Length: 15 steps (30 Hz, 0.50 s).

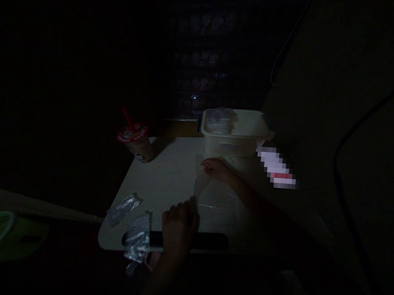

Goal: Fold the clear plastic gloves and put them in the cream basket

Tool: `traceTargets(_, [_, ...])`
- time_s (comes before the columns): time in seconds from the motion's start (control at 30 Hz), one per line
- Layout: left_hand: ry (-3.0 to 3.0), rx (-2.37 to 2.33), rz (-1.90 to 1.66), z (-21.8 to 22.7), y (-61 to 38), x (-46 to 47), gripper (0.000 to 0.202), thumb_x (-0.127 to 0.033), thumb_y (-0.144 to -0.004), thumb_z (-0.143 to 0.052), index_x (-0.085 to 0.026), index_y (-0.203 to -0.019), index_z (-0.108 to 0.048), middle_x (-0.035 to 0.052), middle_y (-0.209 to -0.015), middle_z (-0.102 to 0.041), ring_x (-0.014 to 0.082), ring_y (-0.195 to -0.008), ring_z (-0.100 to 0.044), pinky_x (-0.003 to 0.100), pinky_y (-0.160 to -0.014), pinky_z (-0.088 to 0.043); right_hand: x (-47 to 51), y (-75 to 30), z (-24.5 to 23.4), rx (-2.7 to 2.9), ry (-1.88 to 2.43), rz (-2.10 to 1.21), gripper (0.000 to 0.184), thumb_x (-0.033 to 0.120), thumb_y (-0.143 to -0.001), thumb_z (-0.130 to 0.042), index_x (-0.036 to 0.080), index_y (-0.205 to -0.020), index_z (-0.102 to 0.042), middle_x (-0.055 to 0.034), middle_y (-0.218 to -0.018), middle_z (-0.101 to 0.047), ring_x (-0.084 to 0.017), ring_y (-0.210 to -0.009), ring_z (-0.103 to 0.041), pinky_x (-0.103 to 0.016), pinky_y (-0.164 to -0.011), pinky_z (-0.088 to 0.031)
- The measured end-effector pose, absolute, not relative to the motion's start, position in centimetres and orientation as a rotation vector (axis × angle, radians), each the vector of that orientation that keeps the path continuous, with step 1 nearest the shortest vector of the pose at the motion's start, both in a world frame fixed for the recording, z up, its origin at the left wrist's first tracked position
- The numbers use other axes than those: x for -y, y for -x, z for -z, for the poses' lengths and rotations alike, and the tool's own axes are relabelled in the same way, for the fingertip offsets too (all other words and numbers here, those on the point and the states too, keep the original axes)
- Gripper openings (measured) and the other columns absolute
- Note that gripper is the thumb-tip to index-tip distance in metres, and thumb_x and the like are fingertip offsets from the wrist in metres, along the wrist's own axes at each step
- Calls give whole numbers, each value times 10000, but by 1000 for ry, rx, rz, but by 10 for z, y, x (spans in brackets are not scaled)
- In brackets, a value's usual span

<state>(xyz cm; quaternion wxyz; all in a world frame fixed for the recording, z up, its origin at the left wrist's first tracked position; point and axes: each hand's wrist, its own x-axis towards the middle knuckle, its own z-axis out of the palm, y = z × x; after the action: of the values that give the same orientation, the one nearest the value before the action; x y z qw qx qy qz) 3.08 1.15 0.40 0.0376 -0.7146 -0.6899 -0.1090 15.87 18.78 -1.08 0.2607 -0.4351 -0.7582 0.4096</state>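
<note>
- A pale tabletop (160, 181) fills the middle of a very dim view; a cream plastic tub (236, 146) stands at its far edge, with a clear plastic bag (219, 124) lying on top.
- A takeaway cup (137, 145) with a red straw (127, 118) stands at the far left corner, overhanging the edge; a careless knock could tip it.
- The left hand (179, 223) is curled over a dark rounded bar (196, 240) at the near edge. It may be gripping the bar, but I cannot tell.
- The right hand (215, 169) rests near the tub, fingers loosely curled, visibly holding nothing, beside a thin clear film (203, 180).
- Crumpled foil pieces (137, 238) lie by the left hand, one hanging over the edge; a brush of the wrist could send them off.
</note>
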Motion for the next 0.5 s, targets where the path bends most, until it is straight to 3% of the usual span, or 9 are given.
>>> traceTargets(0.3, [2437, 2009, 555, -8, -18, 2, 340, -241, -762, -402, -215, -1093, -477, 51, -1044, -560, 210, -948, -479, 337, -723, -350, -183, -162, 13, 2010, 1183, -1143, 252, 36, -618, -456, 113, -835, -559, -10, -669, -580, -87, -593, -541, -202, -564, -423])
traceTargets(0.37, [2447, 2015, 629, -11, -8, -2, 325, -247, -781, -363, -195, -1074, -494, 61, -1031, -569, 197, -918, -498, 325, -716, -366, -182, -161, 12, 2022, 1187, -1135, 246, 48, -624, -469, 118, -842, -560, -11, -676, -589, -91, -600, -548, -206, -570, -427])
traceTargets(0.43, [2446, 2016, 582, -13, -1, -10, 342, -231, -801, -312, -175, -1093, -480, 74, -1035, -572, 192, -893, -512, 324, -708, -374, -182, -161, 9, 2041, 1196, -1116, 242, 52, -630, -474, 118, -845, -563, -18, -684, -599, -98, -609, -556, -216, -578, -433])
traceTargets(0.5, [2487, 1952, 475, -13, 1, -18, 369, -212, -810, -288, -174, -1150, -427, 80, -1132, -518, 194, -993, -471, 337, -751, -362, -181, -163, 5, 2059, 1207, -1076, 238, 56, -633, -479, 113, -846, -568, -41, -729, -611, -115, -654, -566, -236, -610, -440])
